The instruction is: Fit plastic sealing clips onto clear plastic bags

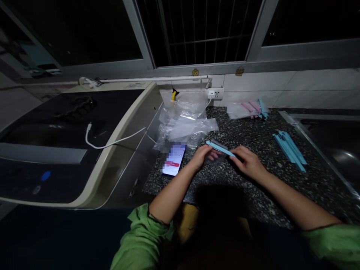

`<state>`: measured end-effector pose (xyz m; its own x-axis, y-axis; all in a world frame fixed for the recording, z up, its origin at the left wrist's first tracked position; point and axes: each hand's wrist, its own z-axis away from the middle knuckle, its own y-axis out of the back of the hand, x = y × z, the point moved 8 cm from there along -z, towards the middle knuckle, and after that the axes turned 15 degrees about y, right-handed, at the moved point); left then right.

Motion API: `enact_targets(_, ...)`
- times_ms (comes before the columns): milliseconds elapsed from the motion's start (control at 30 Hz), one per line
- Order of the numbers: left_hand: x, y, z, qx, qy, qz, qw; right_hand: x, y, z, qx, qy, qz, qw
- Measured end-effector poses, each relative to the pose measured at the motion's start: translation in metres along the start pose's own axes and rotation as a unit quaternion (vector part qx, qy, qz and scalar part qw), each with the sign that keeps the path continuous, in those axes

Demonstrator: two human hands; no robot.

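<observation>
Lt-blue, flat plastic strip [219,146] is R of lit, dark-edged rectangular phone [177,159], long axis L–R, R end nearer body; L hand [201,156] pinches L end, R hand [249,161] R end.

A pale-rimmed washing machine [95,189] with a dark lid stands at the left, a white cable [123,141] trailing over it. Just to its right lies a lit phone [174,161]. At the far wall, a white charger [210,94] sits in a socket [218,93] below a barred window [202,39]. A metal sink [337,140] is at the right.
</observation>
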<state>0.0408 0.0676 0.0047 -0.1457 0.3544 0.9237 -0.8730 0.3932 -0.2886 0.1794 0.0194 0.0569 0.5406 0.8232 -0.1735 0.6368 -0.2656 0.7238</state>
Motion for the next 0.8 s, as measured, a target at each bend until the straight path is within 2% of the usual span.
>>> enact_targets(133,-0.0061,0.0027,-0.0037,-0.002,0.028,0.014,1.000,-0.0009,0.0007,-0.0002,0.004,0.012,0.002,1.000)
enact_targets(467,-0.0050,0.0075,-0.0021,0.036,0.027,-0.008,0.999,-0.0044,-0.0009,-0.0001,-0.013,0.017,0.002,1.000)
enact_targets(667,-0.0082,0.0039,-0.0029,0.034,0.033,0.010,0.999,-0.0073,-0.0008,-0.0006,-0.010,0.047,0.042,0.998)
enact_targets(800,-0.0114,-0.0013,-0.0042,0.024,0.042,0.011,0.999,-0.0068,0.0042,-0.0016,0.018,0.043,0.071,0.996)
